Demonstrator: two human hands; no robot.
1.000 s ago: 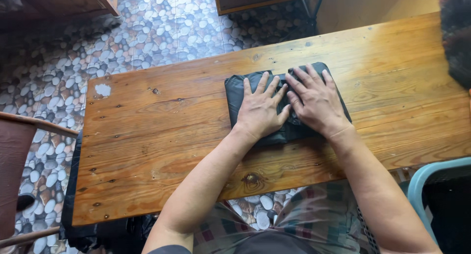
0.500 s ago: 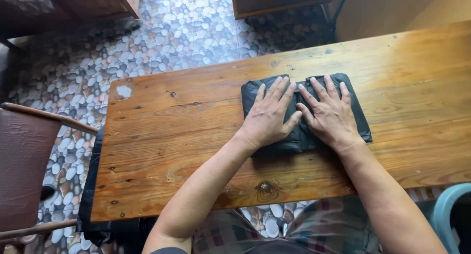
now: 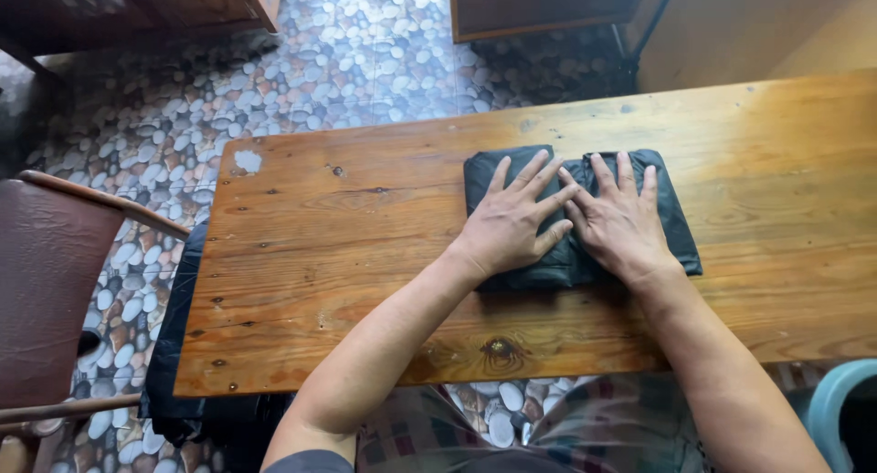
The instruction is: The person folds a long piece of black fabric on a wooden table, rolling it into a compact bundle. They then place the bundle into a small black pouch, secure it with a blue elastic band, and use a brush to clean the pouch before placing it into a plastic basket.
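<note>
Both hands, left hand [image 3: 508,224] and right hand [image 3: 621,223], flat and unclenched, press folded black cloth [image 3: 665,219] directly beneath, long axis parallel to table [image 3: 365,254] near edge.

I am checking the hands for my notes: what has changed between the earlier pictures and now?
Very little changed. The left hand and right hand stay flat, fingers spread, on the folded black plastic bag on the wooden table. Nothing was grasped or released. Only the view shifted, so the table appears further right in the picture.
</note>
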